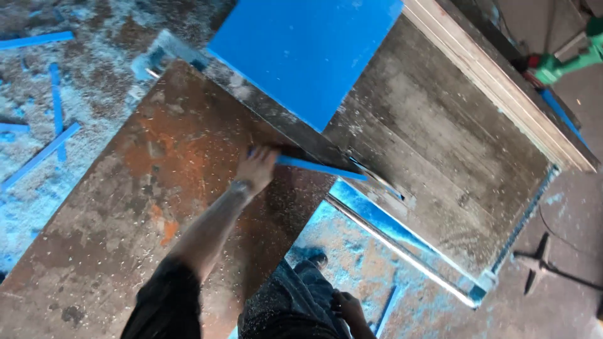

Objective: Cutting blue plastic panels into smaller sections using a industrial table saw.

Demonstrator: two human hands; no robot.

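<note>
My left hand [256,168] reaches across a rusty, dust-covered metal table top [125,207] and grips one end of a thin blue strip [320,168]. The strip runs right toward a saw blade [377,179] set in a slot of the grey worn table [440,144]. A large blue panel [308,53] lies on the table just beyond the strip. My right hand [348,309] hangs low beside my leg, away from the table; its fingers are too dark to read.
Several blue offcut strips [39,157] lie on the sawdust-covered floor at left, and one more [386,307] lies near my feet. Wooden boards [502,81] edge the table at right. A green tool [565,63] sits at top right. A dark metal piece [540,263] lies on the floor.
</note>
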